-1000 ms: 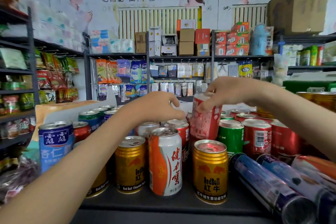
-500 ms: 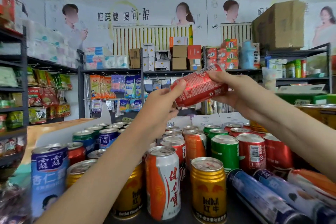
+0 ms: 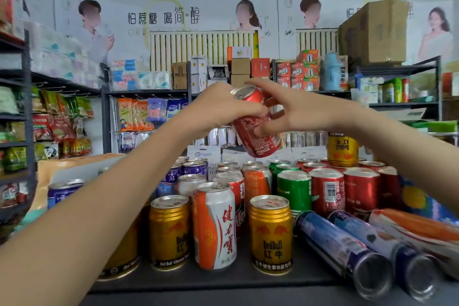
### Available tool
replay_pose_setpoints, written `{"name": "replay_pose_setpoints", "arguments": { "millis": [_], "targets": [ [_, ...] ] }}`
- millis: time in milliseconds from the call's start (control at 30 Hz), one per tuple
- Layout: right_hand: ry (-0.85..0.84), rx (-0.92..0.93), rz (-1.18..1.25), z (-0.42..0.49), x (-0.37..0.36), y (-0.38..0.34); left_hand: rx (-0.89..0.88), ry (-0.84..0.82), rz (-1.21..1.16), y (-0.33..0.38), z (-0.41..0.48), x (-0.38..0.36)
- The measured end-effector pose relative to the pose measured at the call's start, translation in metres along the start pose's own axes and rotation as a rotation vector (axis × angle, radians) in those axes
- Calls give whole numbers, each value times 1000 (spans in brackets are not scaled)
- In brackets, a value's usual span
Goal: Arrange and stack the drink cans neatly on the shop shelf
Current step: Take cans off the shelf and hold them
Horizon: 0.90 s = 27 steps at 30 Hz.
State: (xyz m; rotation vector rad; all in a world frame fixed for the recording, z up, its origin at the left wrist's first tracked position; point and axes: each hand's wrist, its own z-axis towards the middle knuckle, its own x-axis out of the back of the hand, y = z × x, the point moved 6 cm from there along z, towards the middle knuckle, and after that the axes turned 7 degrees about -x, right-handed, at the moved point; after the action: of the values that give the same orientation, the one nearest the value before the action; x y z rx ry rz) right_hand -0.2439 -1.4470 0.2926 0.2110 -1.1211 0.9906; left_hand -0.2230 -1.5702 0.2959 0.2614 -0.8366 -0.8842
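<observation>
Barely started; clamping red can point(image 3: 257, 131) with left hand point(image 3: 223, 107) and right hand point(image 3: 300, 112); stacked only gold can point(image 3: 342, 149), 2 o'clock; gotta stand blue cans point(image 3: 342, 248), 4 o'clock.

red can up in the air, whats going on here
A person holds the red can tilted between both hands, left hand wrapped round its upper part, right hand pinching it, above the upright cans on the shelf. Blue cans lie on their sides at the front right.
</observation>
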Motion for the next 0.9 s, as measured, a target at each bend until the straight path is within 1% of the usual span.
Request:
{"name": "replay_pose_setpoints", "arguments": {
  "millis": [100, 167, 267, 300, 433, 567, 700, 900],
  "targets": [
    [20, -32, 15, 4, 3, 0, -64, -79, 98, 15, 1, -4],
    [37, -34, 47, 5, 2, 1, -54, -98, 103, 14, 2, -6],
    [35, -85, 170, 8, -4, 10, 28, -154, -10, 2, 0, -6],
    [25, -113, 195, 10, -9, 15, 60, -189, -5, -3, 0, -5],
    [-32, -198, 188, 17, -32, 36, 190, -371, 228, -27, -11, 1],
    [-22, -256, 214, 20, -35, 48, 288, -422, 309, -55, -19, 0],
    [-70, -292, 103, 20, -40, 52, 258, -521, 548, -74, -22, -13],
    [-211, -311, -79, 15, -72, 53, 355, -658, 614, -95, -21, -39]
  ]
}}
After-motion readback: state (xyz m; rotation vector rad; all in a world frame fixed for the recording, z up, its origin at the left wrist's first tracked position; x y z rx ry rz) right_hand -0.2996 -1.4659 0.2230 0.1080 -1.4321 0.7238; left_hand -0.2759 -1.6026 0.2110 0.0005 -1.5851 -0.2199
